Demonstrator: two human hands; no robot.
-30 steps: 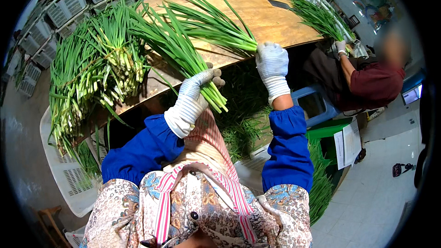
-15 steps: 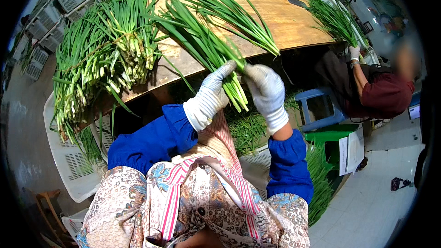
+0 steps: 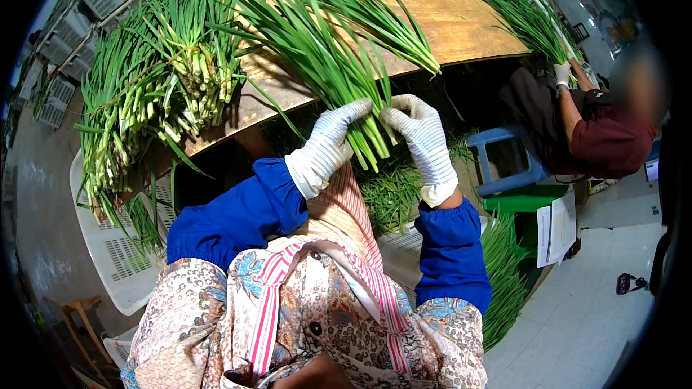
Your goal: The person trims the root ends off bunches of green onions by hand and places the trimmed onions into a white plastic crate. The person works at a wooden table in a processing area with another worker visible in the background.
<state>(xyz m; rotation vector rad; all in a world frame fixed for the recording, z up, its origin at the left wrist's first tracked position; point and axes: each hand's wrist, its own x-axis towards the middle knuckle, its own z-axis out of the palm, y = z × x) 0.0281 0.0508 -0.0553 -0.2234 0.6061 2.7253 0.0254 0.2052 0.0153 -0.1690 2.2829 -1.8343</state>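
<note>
In my gloved left hand [image 3: 330,138] is a bunch of long, flat green leaves with pale stems, looking like garlic chives [image 3: 324,57]. Its cut ends point down toward me, and the leaves reach over the table's near edge. My gloved right hand [image 3: 420,133] is closed at the bunch's right side, thumb and forefinger pinching at an outer stalk. A smaller loose bunch [image 3: 393,29] lies just beyond on the table. To the left is a big heap of tied bunches [image 3: 155,79], stems toward me and partly overhanging the edge.
The wooden table [image 3: 461,29] curves ahead of me. A white plastic crate [image 3: 119,252] stands low at left; loose greens [image 3: 389,198] lie below my hands. At right are a blue stool [image 3: 508,158], a green bin [image 3: 525,202] and a co-worker [image 3: 605,130] handling greens.
My right hand has drawn slightly back from the stems, its fingers now clearer at the bunch's right side. The bunch stays in my left hand, its leaves a little more spread.
</note>
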